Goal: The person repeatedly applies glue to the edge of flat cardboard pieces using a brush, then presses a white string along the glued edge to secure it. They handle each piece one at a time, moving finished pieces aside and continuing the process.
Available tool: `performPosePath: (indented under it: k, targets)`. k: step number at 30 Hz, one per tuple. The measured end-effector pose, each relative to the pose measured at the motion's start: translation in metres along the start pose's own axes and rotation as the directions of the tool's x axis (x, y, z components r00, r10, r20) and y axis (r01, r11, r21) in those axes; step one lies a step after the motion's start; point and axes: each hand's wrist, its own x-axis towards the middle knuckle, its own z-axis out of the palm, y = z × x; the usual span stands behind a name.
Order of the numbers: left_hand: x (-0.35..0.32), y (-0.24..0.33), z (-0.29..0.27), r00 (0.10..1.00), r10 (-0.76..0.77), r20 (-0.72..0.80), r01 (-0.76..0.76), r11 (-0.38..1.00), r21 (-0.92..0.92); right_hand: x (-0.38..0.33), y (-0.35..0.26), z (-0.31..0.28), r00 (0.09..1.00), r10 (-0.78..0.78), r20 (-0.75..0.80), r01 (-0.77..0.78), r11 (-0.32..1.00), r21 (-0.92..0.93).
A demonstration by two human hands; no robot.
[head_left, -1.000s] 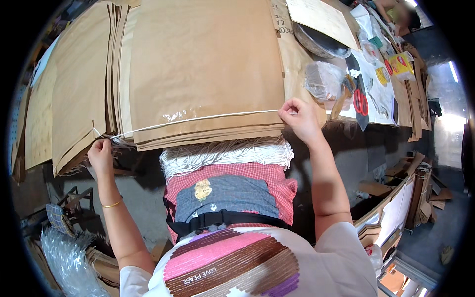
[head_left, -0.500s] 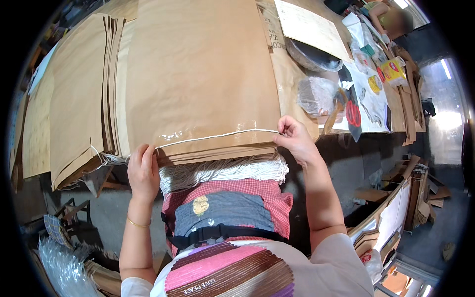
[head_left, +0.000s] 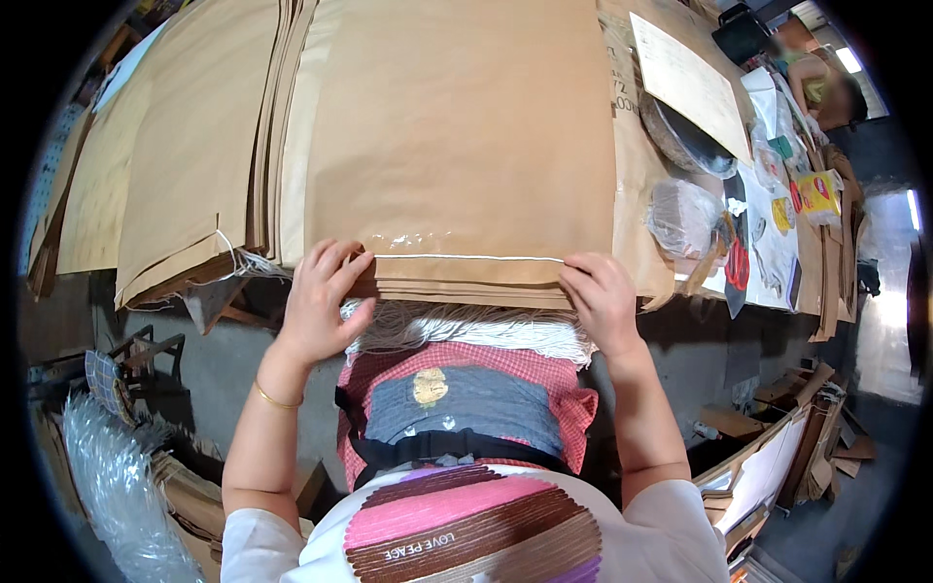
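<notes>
A tall stack of brown paper sheets lies on the table in front of me. A white string runs straight along the stack's near edge. My left hand pinches the string's left end at the stack's front left corner. My right hand presses its right end down at the front right corner. A strip of clear shiny tape sits just behind the string. A bundle of white strings hangs at my waist below the stack.
A second pile of brown paper lies to the left. On the right are a clear plastic bag, red scissors, a paper sheet over a round dish and colourful packets. Another person sits far right. Bubble wrap lies lower left.
My left hand has moved right from the left pile to the front stack's corner. The string, loose and slanted before, now lies taut along the near edge.
</notes>
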Motion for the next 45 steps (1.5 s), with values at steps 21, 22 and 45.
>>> performPosePath:
  k: [21,22,45]
  targets:
    - [0.036,0.049,0.036,0.996,0.093,0.003,-0.092,0.987,0.128,0.047,-0.069,0.059,0.94,0.206,0.271,-0.128,0.951,-0.281]
    - [0.033,0.053,0.039,0.995,0.026,0.091,-0.037,0.991,0.129,0.054,-0.088,0.066,0.899,0.119,0.422,-0.062,0.987,-0.147]
    - [0.0,-0.036,0.002,0.724,-0.687,-0.06,0.506,0.589,-0.63,0.021,-0.023,-0.06,0.55,0.776,0.31,-0.518,0.026,0.855]
